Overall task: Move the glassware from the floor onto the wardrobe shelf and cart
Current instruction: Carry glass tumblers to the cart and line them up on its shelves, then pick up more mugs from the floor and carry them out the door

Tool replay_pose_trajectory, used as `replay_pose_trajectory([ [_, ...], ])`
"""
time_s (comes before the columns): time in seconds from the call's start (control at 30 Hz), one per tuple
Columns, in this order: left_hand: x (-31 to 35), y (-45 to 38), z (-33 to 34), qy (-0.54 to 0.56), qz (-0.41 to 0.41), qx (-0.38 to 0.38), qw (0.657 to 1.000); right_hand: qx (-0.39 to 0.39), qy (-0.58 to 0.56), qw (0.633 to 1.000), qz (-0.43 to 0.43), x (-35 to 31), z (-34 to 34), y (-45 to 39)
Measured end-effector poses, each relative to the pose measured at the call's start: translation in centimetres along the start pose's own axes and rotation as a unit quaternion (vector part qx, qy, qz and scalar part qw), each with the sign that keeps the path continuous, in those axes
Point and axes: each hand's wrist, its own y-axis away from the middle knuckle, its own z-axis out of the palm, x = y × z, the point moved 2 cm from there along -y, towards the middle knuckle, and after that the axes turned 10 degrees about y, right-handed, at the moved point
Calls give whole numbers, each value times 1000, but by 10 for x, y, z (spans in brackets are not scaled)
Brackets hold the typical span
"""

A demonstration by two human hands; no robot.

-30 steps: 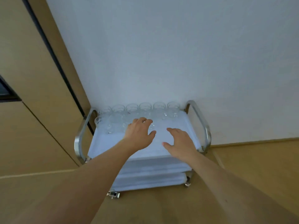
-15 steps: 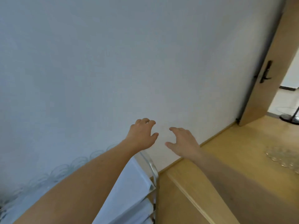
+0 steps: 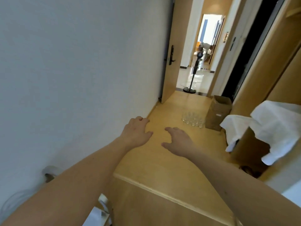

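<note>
— Glass on the wood floor (image 3: 171, 110): glasses (image 3: 193, 120) clustered near the far end, just beside a cardboard box (image 3: 218, 112), well apart from both hands.

— Hands?

— Left hand (image 3: 137, 132) and right hand (image 3: 177, 141) both out in front, palms down, fingers loosely spread, holding nothing. Nowhere near the glassware yet.

— Cart?

— Only a corner of it (image 3: 101, 207) showing at the bottom edge, under the left forearm. Wardrobe shelf not clearly identifiable from here.

— Risks from here?

— Several, probably. Packed tight, those glasses: reaching into the middle of the cluster could knock neighbours over or clink them together. Safer to take from the outer edge first. Grabbing too many at once with bare fingers could let one slip, and a hard floor would likely break it.

— Anything else in the way?

— White cloth (image 3: 275, 128) draped over something on the right, hanging close to the walking path; could snag an arm carrying glass back. Box right beside the cluster also limits approach from that side. Open door (image 3: 169, 62) beyond, fan stand (image 3: 191, 82) in the doorway, both clear of the glasses.
</note>
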Motion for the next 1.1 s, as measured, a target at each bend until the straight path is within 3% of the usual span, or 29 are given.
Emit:
replay_pose_trajectory([
  [0.27,58,-127,68,-16,68,-69,995,18,-12,995,98,117,-6,-72],
  [0.47,103,-242,121,-53,70,-147,985,14,-49,988,146,221,-16,-144],
  [0.63,134,-334,150,-50,83,-137,986,24,-65,982,178,302,-27,-208],
  [1.1,129,-553,215,-30,97,-190,977,0,-93,968,233,377,-7,-384],
])
